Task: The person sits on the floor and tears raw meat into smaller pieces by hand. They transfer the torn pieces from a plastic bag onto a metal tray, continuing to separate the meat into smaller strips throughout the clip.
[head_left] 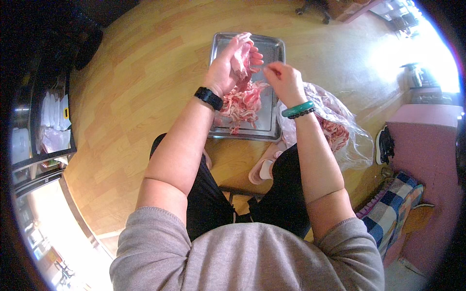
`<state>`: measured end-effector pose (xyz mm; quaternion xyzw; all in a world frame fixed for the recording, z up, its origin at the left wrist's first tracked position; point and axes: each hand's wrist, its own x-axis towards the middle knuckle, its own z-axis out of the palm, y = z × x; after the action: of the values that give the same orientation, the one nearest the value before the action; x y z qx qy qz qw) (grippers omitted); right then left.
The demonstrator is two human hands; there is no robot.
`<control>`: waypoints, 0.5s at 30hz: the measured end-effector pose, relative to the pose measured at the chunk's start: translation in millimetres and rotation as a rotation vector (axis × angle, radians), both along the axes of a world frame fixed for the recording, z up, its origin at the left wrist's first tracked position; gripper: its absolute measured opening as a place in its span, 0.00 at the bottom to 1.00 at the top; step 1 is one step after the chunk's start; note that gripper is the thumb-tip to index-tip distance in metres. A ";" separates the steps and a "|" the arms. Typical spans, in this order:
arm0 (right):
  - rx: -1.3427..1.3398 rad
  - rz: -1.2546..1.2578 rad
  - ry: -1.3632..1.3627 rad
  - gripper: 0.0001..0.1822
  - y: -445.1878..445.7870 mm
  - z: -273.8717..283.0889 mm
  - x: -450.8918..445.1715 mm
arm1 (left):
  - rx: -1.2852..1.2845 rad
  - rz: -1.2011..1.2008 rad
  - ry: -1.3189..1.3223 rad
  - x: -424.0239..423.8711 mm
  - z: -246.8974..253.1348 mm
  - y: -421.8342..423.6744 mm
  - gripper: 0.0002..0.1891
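Note:
A strip of raw, fatty meat [241, 60] lies in the palm of my left hand [221, 72], held above a shallow metal tray [268, 120]. The fingers of that hand are partly curled, with the thumb side along the meat. Under it, a heap of raw meat scraps [242, 103] fills the tray's left and middle part. My right hand [287, 82] hovers over the tray's right edge, its fingers bent inward and slightly blurred. Whether anything is pinched between them is not visible. To the right, partly behind my right forearm, a clear plastic bag [358, 145] holds more raw meat [334, 134].
The tray stands on a wood-patterned floor [145, 72] before my feet. A pink cabinet [422, 145] is at the right, with a black shoe [384, 145] and a checked cloth [389, 214] by it. Dark shelving [43, 152] with plastic bags lines the left.

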<state>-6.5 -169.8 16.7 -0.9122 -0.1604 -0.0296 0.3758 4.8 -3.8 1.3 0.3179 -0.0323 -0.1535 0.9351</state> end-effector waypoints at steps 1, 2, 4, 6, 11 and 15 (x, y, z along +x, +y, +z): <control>0.198 -0.046 -0.050 0.12 4.6 3.3 0.2 | 0.059 0.017 0.005 -1.0 -0.3 -2.3 0.23; 0.345 -0.055 -0.065 0.13 8.6 1.2 1.8 | 0.118 0.034 0.010 -2.6 -0.8 -5.0 0.23; 0.424 -0.068 -0.024 0.13 13.8 -1.4 0.9 | 0.196 0.053 0.066 -12.8 10.3 -16.8 0.24; 0.432 -0.073 0.033 0.14 19.8 1.9 -2.3 | 0.352 0.055 -0.195 -9.2 6.2 -20.3 0.25; 0.414 -0.123 -0.023 0.10 21.4 3.3 -2.4 | 0.391 0.032 -0.349 -10.6 6.0 -23.4 0.25; 0.282 -0.118 -0.021 0.06 23.3 11.1 -8.0 | 0.352 -0.020 -0.267 -8.8 -3.9 -19.5 0.25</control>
<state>-14.4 -146.5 27.8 -0.8580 -0.1047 -0.0833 0.4959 -4.1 -23.3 -2.6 0.4935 -0.1319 -0.1226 0.8509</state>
